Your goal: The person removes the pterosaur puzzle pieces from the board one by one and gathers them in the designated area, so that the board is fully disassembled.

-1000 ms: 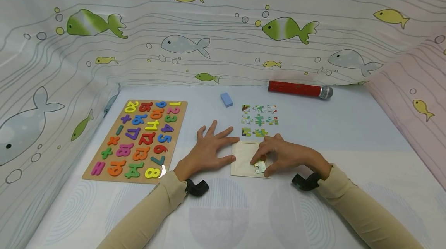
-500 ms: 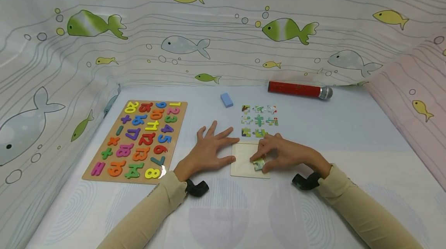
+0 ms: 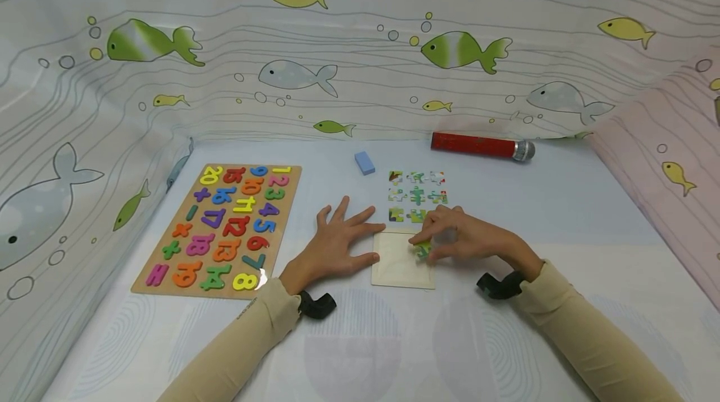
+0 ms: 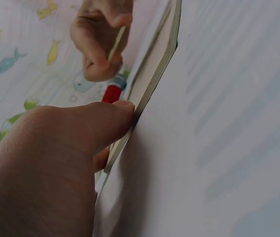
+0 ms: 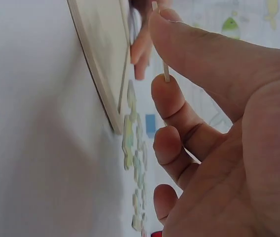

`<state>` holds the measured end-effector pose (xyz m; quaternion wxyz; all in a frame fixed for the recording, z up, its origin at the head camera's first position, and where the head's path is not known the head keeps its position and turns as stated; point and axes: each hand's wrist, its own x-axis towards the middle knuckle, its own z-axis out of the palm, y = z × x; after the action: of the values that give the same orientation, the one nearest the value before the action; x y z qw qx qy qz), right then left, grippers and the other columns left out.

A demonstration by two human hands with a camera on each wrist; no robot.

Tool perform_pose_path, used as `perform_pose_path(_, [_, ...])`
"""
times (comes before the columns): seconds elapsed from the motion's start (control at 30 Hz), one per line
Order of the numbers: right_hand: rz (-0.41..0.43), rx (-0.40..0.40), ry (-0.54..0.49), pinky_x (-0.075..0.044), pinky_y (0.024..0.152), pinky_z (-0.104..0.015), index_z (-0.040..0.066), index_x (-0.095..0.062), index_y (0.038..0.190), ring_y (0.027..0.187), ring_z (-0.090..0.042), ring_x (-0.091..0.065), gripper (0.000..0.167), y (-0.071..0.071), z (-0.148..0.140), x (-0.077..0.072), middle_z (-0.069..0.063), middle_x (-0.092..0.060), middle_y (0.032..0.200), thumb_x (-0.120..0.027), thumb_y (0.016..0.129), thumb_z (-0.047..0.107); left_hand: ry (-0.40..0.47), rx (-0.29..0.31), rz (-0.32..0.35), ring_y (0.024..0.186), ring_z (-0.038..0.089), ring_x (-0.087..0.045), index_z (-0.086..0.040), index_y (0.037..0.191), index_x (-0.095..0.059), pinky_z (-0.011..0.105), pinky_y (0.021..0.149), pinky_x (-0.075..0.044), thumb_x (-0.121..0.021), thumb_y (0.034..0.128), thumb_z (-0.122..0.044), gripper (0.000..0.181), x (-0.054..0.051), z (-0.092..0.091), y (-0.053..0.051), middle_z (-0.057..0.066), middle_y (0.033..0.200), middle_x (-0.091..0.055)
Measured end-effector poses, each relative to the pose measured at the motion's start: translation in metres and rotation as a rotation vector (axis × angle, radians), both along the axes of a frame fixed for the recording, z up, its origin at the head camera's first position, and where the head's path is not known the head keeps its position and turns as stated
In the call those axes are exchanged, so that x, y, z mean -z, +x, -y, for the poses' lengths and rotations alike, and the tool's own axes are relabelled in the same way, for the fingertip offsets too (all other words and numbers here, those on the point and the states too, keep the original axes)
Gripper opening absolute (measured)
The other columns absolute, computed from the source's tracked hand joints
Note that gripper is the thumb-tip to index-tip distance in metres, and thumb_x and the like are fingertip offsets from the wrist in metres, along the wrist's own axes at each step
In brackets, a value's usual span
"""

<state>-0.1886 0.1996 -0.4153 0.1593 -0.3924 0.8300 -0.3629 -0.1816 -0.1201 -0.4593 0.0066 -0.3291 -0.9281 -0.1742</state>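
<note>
A pale wooden tray (image 3: pixel 394 264) lies flat in front of the person. The left hand (image 3: pixel 336 244) rests with spread fingers at its left edge; in the left wrist view the thumb of this hand (image 4: pixel 56 148) touches the tray's side (image 4: pixel 152 74). Above the tray's right part, the right hand (image 3: pixel 469 236) pinches a green puzzle piece (image 3: pixel 422 250) between thumb and fingers. The right wrist view shows the piece edge-on (image 5: pixel 166 72) in the right hand (image 5: pixel 219 98), off the tray (image 5: pixel 98 59). Several puzzle pieces (image 3: pixel 417 195) lie in rows behind the tray.
On the left lies a board of coloured numbers and signs (image 3: pixel 225 230). A blue block (image 3: pixel 364 163) sits behind the puzzle pieces, and a red microphone (image 3: pixel 472 144) lies at the back right. A fish-patterned cloth (image 3: pixel 360 33) hangs behind.
The right hand has moved up and slightly away from the tray's front edge, with the piece held and turned to another angle. The left hand has stayed at the tray's edge.
</note>
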Motion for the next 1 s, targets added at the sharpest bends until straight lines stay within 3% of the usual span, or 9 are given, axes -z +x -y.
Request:
perform_pose_path(0.23, [0.001,0.093,-0.018,-0.027,0.087,-0.045,0.02,-0.077,0.12,0.102,-0.017,-0.049,0.039,-0.01,-0.013,0.001,0.008,-0.065,0.1,-0.086,0.082,0.02,0.007,0.001,0.011,0.156,0.05,-0.01,-0.04,0.146,-0.055,0.074,0.115,-0.007,-0.058,0.0907,-0.065,0.061,0.0,0.001,0.0,-0.003,0.165,-0.037])
perform_pose_path(0.47, [-0.046,0.161,-0.065,-0.033,0.085,-0.041,0.013,-0.076,0.122,0.1,-0.02,-0.05,0.041,-0.019,-0.025,0.008,0.006,-0.067,0.102,-0.085,0.081,0.012,0.024,0.01,-0.011,0.155,0.052,-0.013,-0.037,0.145,-0.056,0.075,0.113,-0.009,-0.059,0.0906,-0.062,0.06,0.001,0.001,0.001,0.0,0.164,-0.039])
perform_pose_path(0.7, [-0.094,0.243,-0.042,-0.022,0.086,-0.044,0.015,-0.076,0.122,0.106,-0.016,-0.051,0.038,-0.026,-0.035,0.019,0.003,-0.068,0.104,-0.083,0.084,0.014,0.036,0.011,-0.007,0.155,0.052,-0.013,-0.036,0.145,-0.057,0.076,0.113,-0.01,-0.059,0.0906,-0.062,0.06,0.0,0.001,0.002,0.001,0.164,-0.04])
perform_pose_path(1.0, [-0.072,0.312,0.029,-0.018,0.079,-0.041,0.018,-0.075,0.124,0.098,-0.021,-0.046,0.037,-0.03,-0.041,0.025,-0.003,-0.067,0.108,-0.08,0.087,0.015,0.026,0.007,0.003,0.156,0.051,-0.011,-0.037,0.146,-0.056,0.075,0.114,-0.008,-0.059,0.0906,-0.063,0.061,0.0,0.0,0.001,0.0,0.164,-0.039])
